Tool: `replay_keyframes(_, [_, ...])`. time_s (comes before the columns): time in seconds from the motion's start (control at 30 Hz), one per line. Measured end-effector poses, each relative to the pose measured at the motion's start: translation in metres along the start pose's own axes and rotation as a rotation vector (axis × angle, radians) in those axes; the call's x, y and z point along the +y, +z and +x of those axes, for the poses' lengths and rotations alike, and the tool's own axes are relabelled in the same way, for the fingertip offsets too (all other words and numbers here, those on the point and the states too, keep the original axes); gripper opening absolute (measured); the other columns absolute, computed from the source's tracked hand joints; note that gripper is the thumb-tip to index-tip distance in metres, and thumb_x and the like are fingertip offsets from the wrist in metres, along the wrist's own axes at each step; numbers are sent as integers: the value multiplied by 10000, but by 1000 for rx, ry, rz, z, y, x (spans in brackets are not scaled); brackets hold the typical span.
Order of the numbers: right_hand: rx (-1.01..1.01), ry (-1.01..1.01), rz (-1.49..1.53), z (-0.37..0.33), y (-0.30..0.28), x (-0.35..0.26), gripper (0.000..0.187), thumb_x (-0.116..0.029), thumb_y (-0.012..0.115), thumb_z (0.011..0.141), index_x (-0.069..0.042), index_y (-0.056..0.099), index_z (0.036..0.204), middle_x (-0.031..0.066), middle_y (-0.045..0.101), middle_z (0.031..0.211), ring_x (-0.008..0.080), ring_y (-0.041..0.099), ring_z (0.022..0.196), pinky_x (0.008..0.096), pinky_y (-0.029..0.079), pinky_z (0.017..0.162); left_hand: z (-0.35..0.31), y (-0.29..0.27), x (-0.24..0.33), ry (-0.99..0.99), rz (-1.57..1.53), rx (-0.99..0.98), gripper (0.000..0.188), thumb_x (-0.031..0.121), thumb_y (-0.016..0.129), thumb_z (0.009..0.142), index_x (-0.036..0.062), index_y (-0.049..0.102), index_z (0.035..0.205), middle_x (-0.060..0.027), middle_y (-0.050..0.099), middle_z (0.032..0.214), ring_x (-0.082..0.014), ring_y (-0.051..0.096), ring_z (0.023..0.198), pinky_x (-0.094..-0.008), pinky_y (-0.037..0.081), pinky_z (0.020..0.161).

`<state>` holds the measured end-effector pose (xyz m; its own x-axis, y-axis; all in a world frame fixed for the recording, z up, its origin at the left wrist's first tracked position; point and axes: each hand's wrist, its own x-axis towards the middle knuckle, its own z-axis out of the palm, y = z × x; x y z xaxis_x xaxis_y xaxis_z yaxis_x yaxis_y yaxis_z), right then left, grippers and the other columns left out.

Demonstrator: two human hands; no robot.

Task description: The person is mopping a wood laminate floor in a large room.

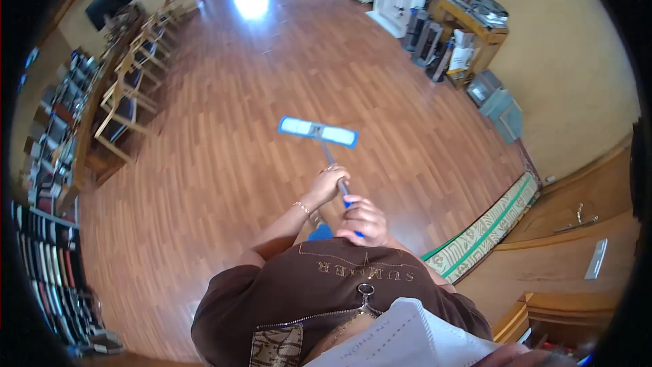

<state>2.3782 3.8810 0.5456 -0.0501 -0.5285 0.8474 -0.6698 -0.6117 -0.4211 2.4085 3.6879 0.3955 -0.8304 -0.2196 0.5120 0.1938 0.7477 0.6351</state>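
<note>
A flat mop (295, 127) with a wide white head edged in blue lies on the wood-look floor in front of me, its head slightly slanted. From its middle a thin grey pole with blue grip parts runs back toward my body. Higher on the picture, nearer the mop head, my left hand (329, 184) is wrapped round the pole, a bracelet on its wrist. Close to my chest, my right hand (365, 220) grips the blue upper end of the same pole. Both hands are closed.
Wooden chairs (125, 109) line a long, cluttered table on the left, above a rack of files (58, 278). Along the right wall stand a wooden desk (492, 37), electronic equipment (428, 42) and a light-blue case (506, 115). A rolled patterned rug (485, 231) lies beside a wooden door (574, 207).
</note>
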Motion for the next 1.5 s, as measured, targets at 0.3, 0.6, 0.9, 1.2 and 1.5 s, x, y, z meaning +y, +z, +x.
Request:
replay_keyframes(0.3, [79, 236, -58, 62, 17, 113, 160, -42, 759, 742, -17, 604, 778, 125, 602, 739, 287, 613, 737, 368, 502, 687, 101, -24, -111, -260, -11, -109, 86, 141, 545, 824, 133, 630, 827, -56, 646, 899, -301, 617, 916, -407, 502, 751])
replay_keyframes(0.6, [33, 396, 4, 98, -7, 140, 130, -51, 743, 767, -10, 620, 776, 125, 623, 735, 287, 621, 729, 426, 510, 776, 149, -29, -137, -173, 65, -169, 90, 126, 537, 774, 127, 610, 722, -121, 621, 779, -326, 605, 833, -448, 457, 723])
replay_keyframes(0.9, [-180, 73, 344, 179, -53, 104, 257, -246, 760, 792, -15, 658, 741, 79, 595, 588, 222, 620, 561, 377, 514, 591, 157, -63, -63, 263, 103, -138, 37, 154, 573, 778, 132, 564, 750, -38, 617, 819, -250, 585, 1007, -561, 327, 946])
replay_keyframes(1.2, [-120, 121, 468, 179, -36, 198, 273, -217, 762, 781, -43, 590, 659, 85, 604, 630, 237, 609, 586, 400, 494, 614, 194, -66, -129, -14, 235, -103, 78, 254, 613, 842, 181, 641, 850, -57, 610, 1147, -380, 435, 1257, -756, 101, 988])
replay_keyframes(1.5, [-100, 391, 314, 173, -38, 327, 209, -101, 677, 803, -31, 556, 649, 107, 586, 649, 277, 578, 626, 406, 484, 702, 267, -60, -237, -142, 420, -95, 121, 51, 587, 756, 161, 618, 794, -194, 481, 1348, -424, 241, 1384, -704, -10, 1043])
